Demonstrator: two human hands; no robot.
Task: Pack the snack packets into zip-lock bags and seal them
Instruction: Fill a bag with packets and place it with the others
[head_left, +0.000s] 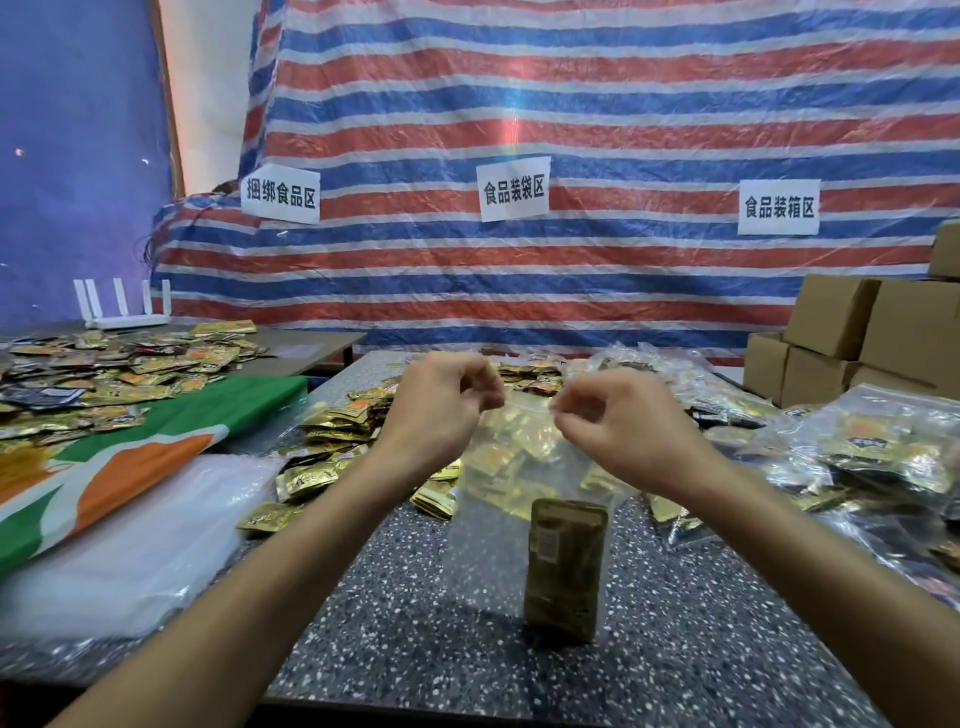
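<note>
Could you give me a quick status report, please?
Left hand, right hand pinch top of zip-lock bag. Gold packet sits in its bottom. Loose packets beyond, nothing obstructing.

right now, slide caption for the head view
Left hand and right hand pinch the top of a zip-lock bag holding a gold packet at a speckled table.

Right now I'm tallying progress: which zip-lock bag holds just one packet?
The zip-lock bag pinched by left hand and right hand: one gold packet inside; right-side bags lie stuffed.
</note>
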